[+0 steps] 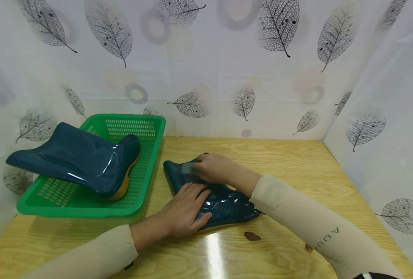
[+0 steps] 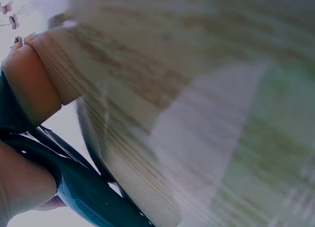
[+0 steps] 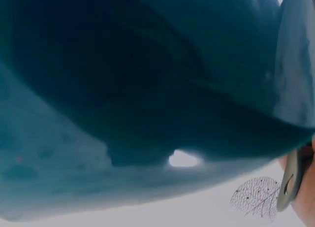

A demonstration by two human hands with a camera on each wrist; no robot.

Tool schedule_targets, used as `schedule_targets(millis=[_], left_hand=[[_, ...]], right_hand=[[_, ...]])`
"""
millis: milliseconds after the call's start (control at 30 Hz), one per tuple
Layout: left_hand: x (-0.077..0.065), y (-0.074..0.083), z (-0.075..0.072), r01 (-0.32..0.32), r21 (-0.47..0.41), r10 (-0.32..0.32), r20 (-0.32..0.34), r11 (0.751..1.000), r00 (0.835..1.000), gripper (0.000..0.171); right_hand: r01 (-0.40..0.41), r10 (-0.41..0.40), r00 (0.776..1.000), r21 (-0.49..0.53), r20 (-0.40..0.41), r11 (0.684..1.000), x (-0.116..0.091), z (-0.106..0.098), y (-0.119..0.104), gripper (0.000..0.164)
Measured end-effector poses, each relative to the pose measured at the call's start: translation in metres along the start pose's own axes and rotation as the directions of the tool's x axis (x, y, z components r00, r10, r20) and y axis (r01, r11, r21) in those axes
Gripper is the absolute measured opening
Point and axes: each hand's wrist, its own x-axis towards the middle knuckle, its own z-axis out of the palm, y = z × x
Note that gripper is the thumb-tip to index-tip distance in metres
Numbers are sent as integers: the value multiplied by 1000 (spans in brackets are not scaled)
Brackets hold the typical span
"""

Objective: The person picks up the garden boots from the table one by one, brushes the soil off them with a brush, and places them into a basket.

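Note:
A dark blue rubber boot (image 1: 227, 207) lies on its side on the wooden table, its surface glossy. My left hand (image 1: 183, 211) rests on the boot with fairly straight fingers, thumb spread out near the lower edge. Farther up the boot, my right hand (image 1: 215, 168) curls its fingers round a flat grey tool (image 3: 290, 182). The tool's end has a hole in it; its kind is unclear. A pale grey-blue patch, perhaps the tool's working end, shows beside my right fingertips. In the right wrist view the boot fills most of the picture, dark and close.
At the left stands a green plastic basket (image 1: 150, 166) with slotted walls. Another dark blue boot (image 1: 81, 155) with a yellowish sole lies across it, its top jutting over the left rim. A leaf-patterned white sheet (image 1: 206, 66) hangs behind and along both sides of the table (image 1: 297, 166).

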Motion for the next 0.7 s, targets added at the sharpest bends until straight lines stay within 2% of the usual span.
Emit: schedule_targets(millis=[167, 400, 700], left_hand=[[1, 0, 0, -3, 1, 3, 0, 1000, 1000, 64], [2, 0, 0, 6, 6, -6, 21, 1000, 1000, 65], [2, 0, 0, 6, 8, -6, 22, 1000, 1000, 65]], right_hand=[[-1, 9, 994, -73, 112, 997, 2, 1, -1, 23], [-41, 65, 984, -146, 168, 988, 1, -5, -4, 20], [-35, 75, 979, -203, 192, 978, 0, -12, -10, 18]])
